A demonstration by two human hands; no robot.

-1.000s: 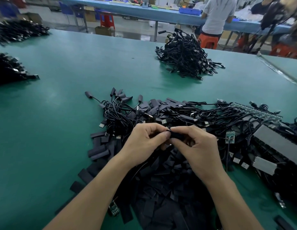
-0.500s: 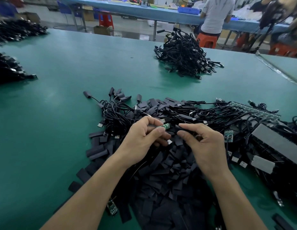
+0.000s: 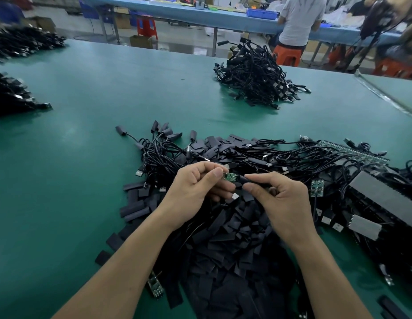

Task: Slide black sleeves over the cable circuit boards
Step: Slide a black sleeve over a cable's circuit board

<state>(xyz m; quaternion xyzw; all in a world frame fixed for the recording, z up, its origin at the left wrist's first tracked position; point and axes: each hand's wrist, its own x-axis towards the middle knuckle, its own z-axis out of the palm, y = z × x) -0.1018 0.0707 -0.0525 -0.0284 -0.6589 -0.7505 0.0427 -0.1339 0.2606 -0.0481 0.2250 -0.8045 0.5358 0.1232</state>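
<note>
**Green board lined up with black sleeve**

Left hand [image 3: 195, 188] pinches the circuit board [image 3: 229, 176] by one end. That leaves the other end bare, probably so the black sleeve [image 3: 247, 180], pinched in the right hand [image 3: 284, 200], can slide on. Both hover above the sleeve pile [image 3: 223, 240]. No writing is legible.

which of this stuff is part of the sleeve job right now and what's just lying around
In the job: left hand pinching circuit board; right hand pinching black sleeve; loose sleeves.
Lying about: far cable heap; red stool; blue crate.
</note>
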